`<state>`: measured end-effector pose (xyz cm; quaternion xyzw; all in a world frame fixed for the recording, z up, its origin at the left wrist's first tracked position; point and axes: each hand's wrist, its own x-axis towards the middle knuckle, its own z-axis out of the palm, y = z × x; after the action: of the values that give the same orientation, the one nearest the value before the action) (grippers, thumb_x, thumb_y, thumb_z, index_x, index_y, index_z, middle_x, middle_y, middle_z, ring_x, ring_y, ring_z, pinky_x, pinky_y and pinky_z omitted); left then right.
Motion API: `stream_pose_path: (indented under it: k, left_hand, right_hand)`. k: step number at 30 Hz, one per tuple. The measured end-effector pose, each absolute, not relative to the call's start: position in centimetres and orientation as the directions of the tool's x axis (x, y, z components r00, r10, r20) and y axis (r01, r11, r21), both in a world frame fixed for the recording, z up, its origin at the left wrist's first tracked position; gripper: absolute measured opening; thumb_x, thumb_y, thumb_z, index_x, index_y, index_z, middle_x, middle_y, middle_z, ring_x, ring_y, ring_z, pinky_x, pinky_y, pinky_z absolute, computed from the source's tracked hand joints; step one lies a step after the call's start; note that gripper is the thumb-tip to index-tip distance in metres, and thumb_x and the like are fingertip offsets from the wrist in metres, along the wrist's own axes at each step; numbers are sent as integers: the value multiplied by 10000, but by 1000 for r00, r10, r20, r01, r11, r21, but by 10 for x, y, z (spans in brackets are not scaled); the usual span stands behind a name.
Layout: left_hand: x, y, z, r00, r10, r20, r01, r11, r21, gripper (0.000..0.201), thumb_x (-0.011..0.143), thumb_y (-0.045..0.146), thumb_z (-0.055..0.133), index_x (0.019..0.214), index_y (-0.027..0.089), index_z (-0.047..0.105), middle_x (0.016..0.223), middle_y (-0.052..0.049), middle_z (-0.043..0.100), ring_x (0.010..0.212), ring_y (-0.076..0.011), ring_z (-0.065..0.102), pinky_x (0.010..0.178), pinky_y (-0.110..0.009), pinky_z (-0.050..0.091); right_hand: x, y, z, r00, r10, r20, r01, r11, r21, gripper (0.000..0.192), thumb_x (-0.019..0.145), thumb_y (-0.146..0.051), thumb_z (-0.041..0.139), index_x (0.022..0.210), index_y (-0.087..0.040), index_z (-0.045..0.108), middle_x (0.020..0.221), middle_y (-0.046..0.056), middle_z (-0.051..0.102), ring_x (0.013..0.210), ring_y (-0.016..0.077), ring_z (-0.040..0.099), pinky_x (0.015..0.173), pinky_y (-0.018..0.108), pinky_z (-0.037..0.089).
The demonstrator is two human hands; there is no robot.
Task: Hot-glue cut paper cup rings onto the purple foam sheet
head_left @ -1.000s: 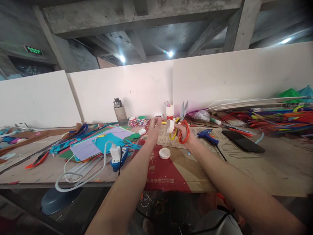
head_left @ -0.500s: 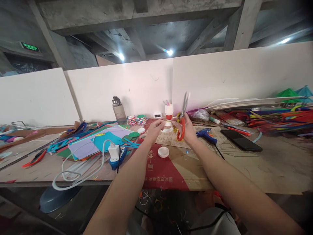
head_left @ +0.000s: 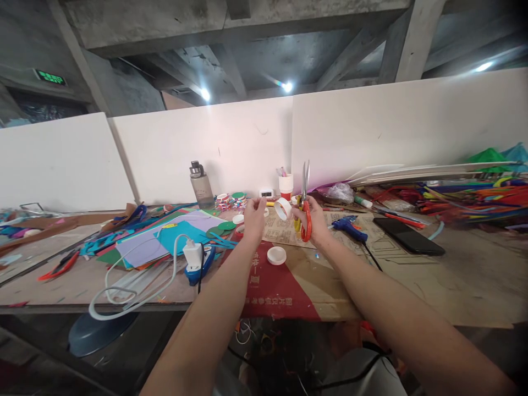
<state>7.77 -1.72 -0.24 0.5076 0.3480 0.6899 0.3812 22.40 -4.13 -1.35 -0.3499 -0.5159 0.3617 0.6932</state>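
Note:
My right hand (head_left: 314, 219) grips red-and-yellow-handled scissors (head_left: 304, 212) with the blades pointing straight up. Its fingertips also hold a white ring-shaped roll (head_left: 283, 208), tilted, above the table. My left hand (head_left: 254, 215) is raised just left of the roll, a small gap away. Its thumb and fingers are pinched together, and I see nothing between them. Both hands hover over a sheet of newspaper (head_left: 280, 234) on the cardboard-covered table (head_left: 454, 280).
A white cap (head_left: 276, 256) lies below my hands. Left are coloured paper sheets (head_left: 181, 234), a white charger with cable (head_left: 193, 256) and a water bottle (head_left: 201, 186). Right are a blue glue gun (head_left: 350, 228), a black phone (head_left: 408, 236) and coloured sticks (head_left: 474, 198). White boards back the table.
My left hand came in to meet the white roll, then drew back a little to the left. The scissors swung from tilted to upright in my right hand.

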Motion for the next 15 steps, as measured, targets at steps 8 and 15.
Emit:
stream_pose_path:
  k: [8,15]
  left_hand:
    - [93,-25,-5,47,942,334,-334,-300,894,418,571,378,851,753,179,531,686,44,576,597,-77,519,602,-232,403]
    - [90,-29,-3,151,944,293,-255,-249,934,297,563,275,840,703,147,610,709,5,624,640,-97,525,634,-243,386]
  right_hand:
    - [218,-44,-16,189,870,456,-148,484,-862,431,573,-337,762,900,-249,496,662,-63,582,638,152,572,633,298,443]
    - [219,-42,-17,167,864,475,-128,497,-858,406,611,-373,731,902,-250,475,664,-58,565,630,154,561,615,304,439]
